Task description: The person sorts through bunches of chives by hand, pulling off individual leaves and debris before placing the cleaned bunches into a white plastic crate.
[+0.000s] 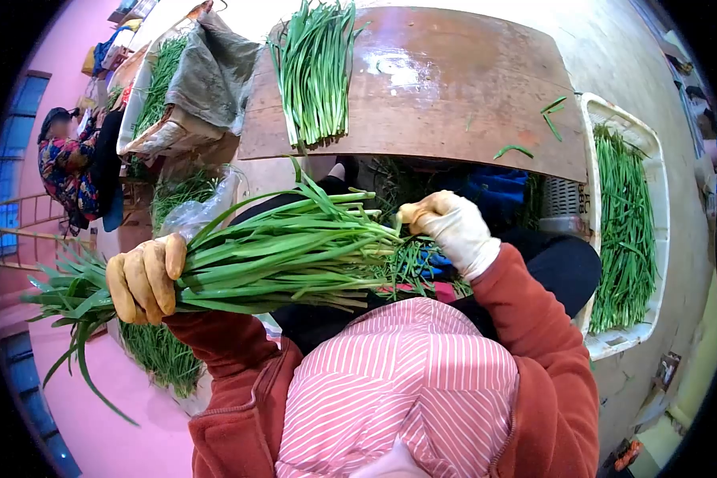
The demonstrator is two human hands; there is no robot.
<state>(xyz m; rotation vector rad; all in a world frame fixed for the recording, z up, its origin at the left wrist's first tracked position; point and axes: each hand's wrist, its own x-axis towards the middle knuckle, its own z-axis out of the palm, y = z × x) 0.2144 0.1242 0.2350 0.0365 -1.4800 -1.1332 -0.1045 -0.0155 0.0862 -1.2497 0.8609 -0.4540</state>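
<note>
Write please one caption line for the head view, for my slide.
Gloved left hand and right hand hold a bundle of green chives before a wooden table.

The long bunch of chives [287, 255] across the middle of the frame is bright green, paling at the stalk ends. The glove on the left hand [145, 279] is mustard yellow; the glove on the right hand [454, 231] is cream white. Both sleeves [550, 350] are rust red, and the apron [398, 382] at lower centre has pink and white stripes. The wooden surface [454, 88] at the top is reddish brown. The crate [621, 338] at right is white, the floor [143, 438] at lower left pink.
</note>
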